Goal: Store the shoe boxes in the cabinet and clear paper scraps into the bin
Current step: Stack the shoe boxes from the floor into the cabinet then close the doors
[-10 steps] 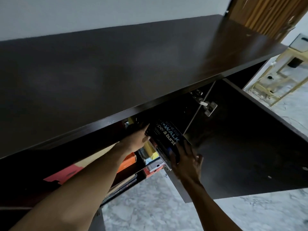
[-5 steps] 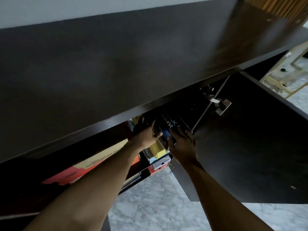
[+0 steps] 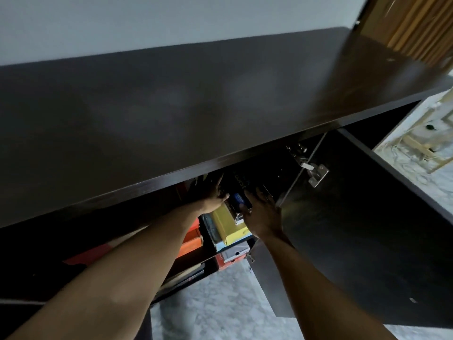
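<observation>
Two bare arms reach in under the dark top of the cabinet [image 3: 196, 106], and it's gloomy in there. Far left on the shelf sits a stack of orange boxes [image 3: 193, 239]. Next over, the left hand [image 3: 213, 197] is clamped on the left side of the black shoe box [image 3: 236, 191]: thumb hooked across its near corner, fingers running out of sight beneath the cabinet's top edge. The box sits high in the compartment, tucked just under the top, blue label facing out, resting on a yellow box [image 3: 228, 224]. Below that is a white-grey box [image 3: 232, 252], then a red box [image 3: 224, 262].

The right hand [image 3: 263, 214] lies spread against the box's near right end, fingers fairly straight and apart, thumb touching the label end. Further right a metal hinge [image 3: 316, 173] glints, and the cabinet door [image 3: 367, 241] hangs wide open. Pale marbled floor [image 3: 220, 310] shows below, with a gold-framed stand [image 3: 429, 148] at the far right edge.
</observation>
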